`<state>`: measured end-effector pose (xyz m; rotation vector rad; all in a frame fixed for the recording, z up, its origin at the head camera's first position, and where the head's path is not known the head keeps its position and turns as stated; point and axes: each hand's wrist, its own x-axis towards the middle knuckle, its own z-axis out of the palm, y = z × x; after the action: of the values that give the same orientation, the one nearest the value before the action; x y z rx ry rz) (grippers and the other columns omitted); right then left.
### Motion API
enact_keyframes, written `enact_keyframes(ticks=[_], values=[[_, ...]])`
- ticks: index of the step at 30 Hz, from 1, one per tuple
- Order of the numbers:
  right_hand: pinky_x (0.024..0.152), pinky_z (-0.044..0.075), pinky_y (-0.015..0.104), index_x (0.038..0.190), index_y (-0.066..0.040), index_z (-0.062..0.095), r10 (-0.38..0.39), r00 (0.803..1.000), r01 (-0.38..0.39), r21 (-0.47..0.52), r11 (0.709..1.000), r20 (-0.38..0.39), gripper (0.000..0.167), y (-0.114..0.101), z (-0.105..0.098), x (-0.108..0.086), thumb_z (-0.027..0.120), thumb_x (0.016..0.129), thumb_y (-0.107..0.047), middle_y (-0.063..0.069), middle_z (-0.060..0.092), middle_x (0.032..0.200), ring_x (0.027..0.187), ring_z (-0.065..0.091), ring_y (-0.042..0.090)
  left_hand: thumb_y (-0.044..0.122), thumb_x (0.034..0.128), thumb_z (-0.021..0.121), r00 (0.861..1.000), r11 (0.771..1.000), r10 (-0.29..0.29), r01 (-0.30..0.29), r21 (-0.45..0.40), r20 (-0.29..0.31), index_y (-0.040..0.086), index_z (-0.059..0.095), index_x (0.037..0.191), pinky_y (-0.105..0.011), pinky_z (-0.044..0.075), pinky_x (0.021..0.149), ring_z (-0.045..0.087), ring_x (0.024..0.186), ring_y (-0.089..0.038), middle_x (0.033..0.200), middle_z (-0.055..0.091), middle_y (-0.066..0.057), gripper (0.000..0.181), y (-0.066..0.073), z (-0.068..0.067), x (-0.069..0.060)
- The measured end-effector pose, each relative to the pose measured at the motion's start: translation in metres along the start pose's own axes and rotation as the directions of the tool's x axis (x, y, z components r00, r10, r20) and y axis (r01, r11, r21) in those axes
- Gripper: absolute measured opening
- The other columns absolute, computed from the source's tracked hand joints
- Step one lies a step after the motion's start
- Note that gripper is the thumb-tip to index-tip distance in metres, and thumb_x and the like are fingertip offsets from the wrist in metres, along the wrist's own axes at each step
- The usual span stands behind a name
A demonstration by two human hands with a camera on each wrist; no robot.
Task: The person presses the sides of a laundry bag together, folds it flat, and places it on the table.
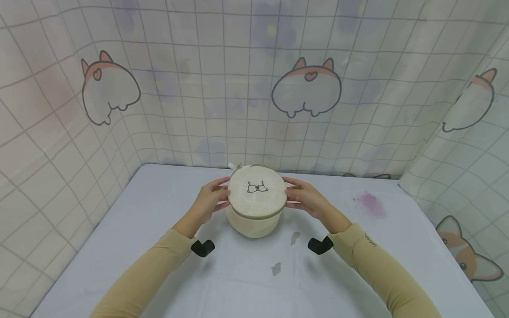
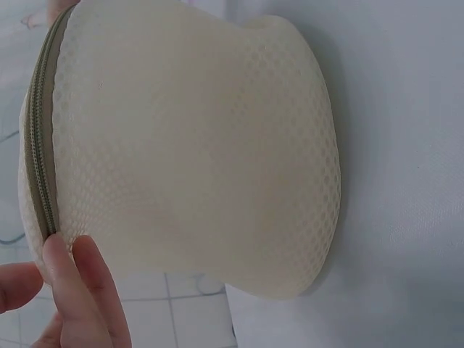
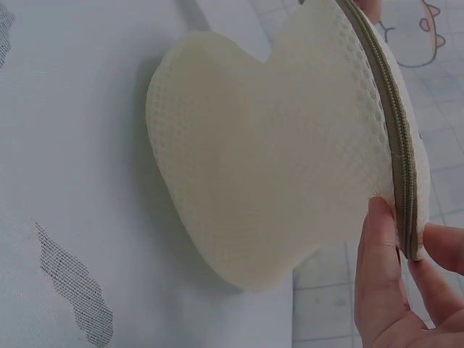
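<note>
Head view: two grips, one mesh bag. The left grip and right grip each pinch one side of the rim, so the bag is between them, its base on the surface. One drawing of glasses is on the lid. Two sleeves come in behind the grips, one black piece at each cuff. Two grey patches lie on the near side of the right grip, one pink stain to its right. Past both grips is the curtain, with two whole dog rears printed on its back part.

Left wrist view: one zip runs along the rim from the left grip's fingertips; the bag's wall fills the space beside it.

Right wrist view: the right grip has its thumb on the lid side, a finger on the wall side; one grey patch shows, apart from it
</note>
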<state>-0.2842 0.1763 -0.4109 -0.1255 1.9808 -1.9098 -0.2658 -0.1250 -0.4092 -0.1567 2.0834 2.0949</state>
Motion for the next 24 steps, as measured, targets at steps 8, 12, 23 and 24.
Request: enact_keyframes(ticks=[8,12,23,24], values=[[0.092,0.057,0.036,0.161,-0.004,0.031,-0.006,1.0,0.006,-0.004,1.0,0.003,0.057,0.0,0.002,-0.0004,0.05,0.107,-0.003,0.016,0.06,0.13,0.099,0.067,0.014,0.002,0.1001,0.056,1.0,1.0,-0.001,0.001,0.004,-0.006,0.009,0.048,0.153,-0.022,0.058,0.079,0.062,0.088,-0.013,0.139,0.055,-0.018,0.054,-0.0014,-0.0019,0.0],[0.093,0.057,0.036,0.161,-0.004,0.03,-0.007,1.0,0.007,-0.006,1.0,0.01,0.058,0.0016,0.0031,0.0002,0.05,0.107,-0.004,0.016,0.061,0.129,0.1,0.067,0.015,0.002,0.1002,0.055,1.0,1.0,-0.007,0.007,0.009,-0.008,0.009,0.048,0.153,-0.022,0.058,0.08,0.062,0.089,-0.014,0.14,0.055,-0.018,0.054,-0.0014,-0.0027,-0.002],[0.093,0.057,0.036,0.161,-0.007,0.032,0.0,1.0,0.001,-0.014,1.0,0.006,0.057,0.0056,0.004,0.0007,0.05,0.107,-0.005,0.016,0.061,0.129,0.1,0.068,0.015,0.002,0.0991,0.055,1.0,1.0,-0.017,0.017,0.004,-0.02,0.009,0.049,0.152,-0.023,0.058,0.079,0.063,0.089,-0.014,0.138,0.056,-0.018,0.054,-0.007,-0.0034,-0.0021],[0.093,0.057,0.036,0.161,-0.006,0.032,0.0,1.0,0.0,-0.013,1.0,0.007,0.057,0.0062,0.0042,0.0008,0.05,0.107,-0.005,0.016,0.061,0.129,0.1,0.068,0.015,0.001,0.0991,0.055,1.0,1.0,-0.015,0.015,0.003,-0.021,0.008,0.049,0.152,-0.023,0.058,0.079,0.063,0.089,-0.014,0.138,0.055,-0.018,0.054,-0.0077,-0.0037,-0.0018]])
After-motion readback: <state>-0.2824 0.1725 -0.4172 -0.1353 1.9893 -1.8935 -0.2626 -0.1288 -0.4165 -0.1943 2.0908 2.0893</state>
